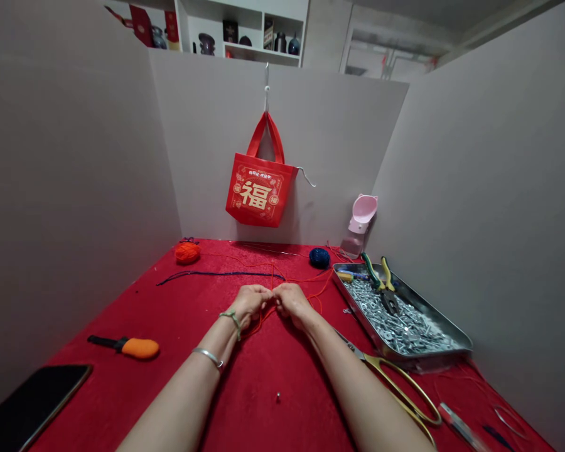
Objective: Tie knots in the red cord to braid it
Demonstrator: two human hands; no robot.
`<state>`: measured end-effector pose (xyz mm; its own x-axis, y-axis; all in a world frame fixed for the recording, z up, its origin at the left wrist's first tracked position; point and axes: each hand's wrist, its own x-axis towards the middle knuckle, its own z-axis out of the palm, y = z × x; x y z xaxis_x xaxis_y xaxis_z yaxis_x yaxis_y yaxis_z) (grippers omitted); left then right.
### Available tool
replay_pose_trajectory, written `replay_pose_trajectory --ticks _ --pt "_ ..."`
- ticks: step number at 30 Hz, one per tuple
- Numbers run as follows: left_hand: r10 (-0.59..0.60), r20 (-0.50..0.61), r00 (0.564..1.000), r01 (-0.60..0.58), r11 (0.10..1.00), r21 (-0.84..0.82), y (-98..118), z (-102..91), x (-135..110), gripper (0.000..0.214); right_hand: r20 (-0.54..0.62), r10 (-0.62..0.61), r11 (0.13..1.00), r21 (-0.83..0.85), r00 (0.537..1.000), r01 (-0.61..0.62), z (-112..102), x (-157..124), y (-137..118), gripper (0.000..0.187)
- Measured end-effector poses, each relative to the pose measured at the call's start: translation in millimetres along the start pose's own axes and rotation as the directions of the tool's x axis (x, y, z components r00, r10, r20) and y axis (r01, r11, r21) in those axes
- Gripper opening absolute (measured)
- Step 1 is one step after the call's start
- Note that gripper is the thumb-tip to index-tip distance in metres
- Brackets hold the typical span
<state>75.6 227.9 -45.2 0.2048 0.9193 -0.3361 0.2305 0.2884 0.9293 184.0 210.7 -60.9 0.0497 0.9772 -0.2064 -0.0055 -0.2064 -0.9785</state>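
My left hand [250, 302] and my right hand [292, 300] meet knuckle to knuckle at the middle of the red table [169, 326]. Both are closed in a pinch on thin orange cord [321, 290] that loops out from between them and trails back toward the far side. An orange ball of yarn [187, 252] lies at the far left and a dark blue ball of yarn [319, 257] at the far middle. A dark blue strand [221, 274] lies stretched across the cloth behind my hands.
A metal tray [445, 336] of screws with green and yellow pliers [380, 282] stands at right. Gold-handled scissors [400, 392] lie by my right forearm. An orange-handled knife [130, 346] and a phone [31, 405] lie at left. A red bag [258, 188] hangs on the back partition.
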Motion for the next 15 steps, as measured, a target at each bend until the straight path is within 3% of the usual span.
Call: replay_pose_trajectory --ticks 9,15 --pt "0.148 -0.047 0.988 -0.145 0.988 0.062 -13 1.3 -2 0.012 -0.003 0.037 0.999 0.031 0.999 -0.037 -3 0 6 0.005" --pt "0.305 0.003 0.952 -0.302 0.943 0.143 -25 -0.2 5 0.011 0.068 0.015 0.991 0.131 0.998 -0.023 -5 -2 4 0.006"
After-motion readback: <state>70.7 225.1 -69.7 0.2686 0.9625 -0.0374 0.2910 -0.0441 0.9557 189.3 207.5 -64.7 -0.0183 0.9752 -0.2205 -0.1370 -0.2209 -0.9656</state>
